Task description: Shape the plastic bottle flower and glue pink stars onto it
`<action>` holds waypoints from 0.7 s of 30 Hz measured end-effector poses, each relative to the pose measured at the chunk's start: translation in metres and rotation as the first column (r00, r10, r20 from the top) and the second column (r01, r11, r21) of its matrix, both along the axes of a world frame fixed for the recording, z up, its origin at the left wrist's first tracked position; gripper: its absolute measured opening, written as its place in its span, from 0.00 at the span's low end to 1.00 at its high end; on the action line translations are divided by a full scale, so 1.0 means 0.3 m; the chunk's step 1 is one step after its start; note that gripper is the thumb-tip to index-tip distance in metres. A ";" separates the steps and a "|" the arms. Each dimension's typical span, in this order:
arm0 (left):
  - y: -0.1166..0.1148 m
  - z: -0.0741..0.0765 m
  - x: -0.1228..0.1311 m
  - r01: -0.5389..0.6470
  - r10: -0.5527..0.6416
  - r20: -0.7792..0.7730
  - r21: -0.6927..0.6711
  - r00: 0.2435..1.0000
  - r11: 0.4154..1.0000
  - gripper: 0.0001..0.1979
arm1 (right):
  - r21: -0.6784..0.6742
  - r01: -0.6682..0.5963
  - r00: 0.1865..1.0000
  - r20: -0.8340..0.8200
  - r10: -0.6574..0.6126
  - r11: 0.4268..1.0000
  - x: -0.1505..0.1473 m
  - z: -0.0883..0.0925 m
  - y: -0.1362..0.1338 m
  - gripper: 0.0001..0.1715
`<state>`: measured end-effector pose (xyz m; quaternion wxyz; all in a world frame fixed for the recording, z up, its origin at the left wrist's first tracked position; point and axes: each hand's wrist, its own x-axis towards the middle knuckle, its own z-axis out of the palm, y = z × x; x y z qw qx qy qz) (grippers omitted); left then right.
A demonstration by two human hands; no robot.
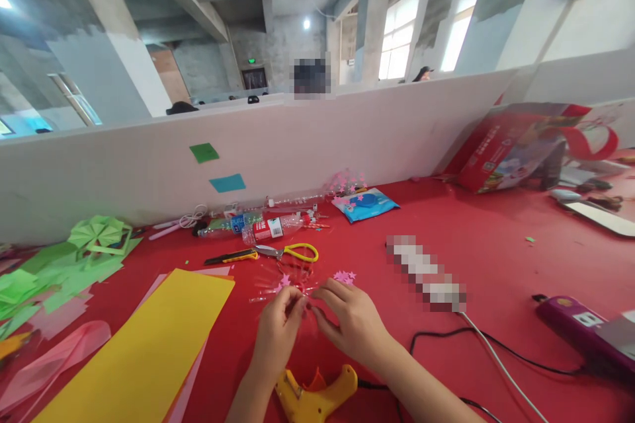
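My left hand point(278, 325) is closed in a pinch at the near side of a clear plastic piece point(296, 272) with thin strips spreading outward. My right hand point(354, 322) meets it there with curled fingers; what lies between its fingertips is too small to make out. Pink paper stars point(344, 277) sit just beyond the right fingers, and more pink stars point(282, 282) lie by the strips. A yellow glue gun point(322, 398) rests below my wrists. Farther out are yellow-handled scissors point(292, 252) and a utility knife point(232, 256).
Yellow paper sheets point(143, 344) and green paper pieces point(94, 264) lie left. Behind are plastic bottles point(270, 230) and a blue packet point(367, 203) against a white partition point(297, 152). At right are cables point(496, 357), a purple object point(570, 324) and a red bag point(510, 145).
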<state>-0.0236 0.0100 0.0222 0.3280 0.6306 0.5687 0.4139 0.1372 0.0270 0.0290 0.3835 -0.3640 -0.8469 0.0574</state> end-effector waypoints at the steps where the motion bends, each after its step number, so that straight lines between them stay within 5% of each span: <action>1: -0.001 0.001 0.002 0.006 -0.006 -0.006 -0.004 1.000 1.000 0.12 | 0.036 -0.028 0.999 -0.032 0.029 0.999 -0.003 0.007 -0.005 0.07; 6: -0.004 -0.001 0.007 0.029 -0.029 -0.026 0.006 0.999 1.000 0.10 | 0.063 -0.111 0.992 -0.053 0.114 0.992 -0.016 0.012 -0.011 0.09; 21: 0.001 -0.010 0.002 0.018 -0.018 -0.045 -0.014 0.999 1.000 0.12 | -0.209 0.047 0.998 -0.019 -0.052 0.977 -0.030 -0.030 0.003 0.07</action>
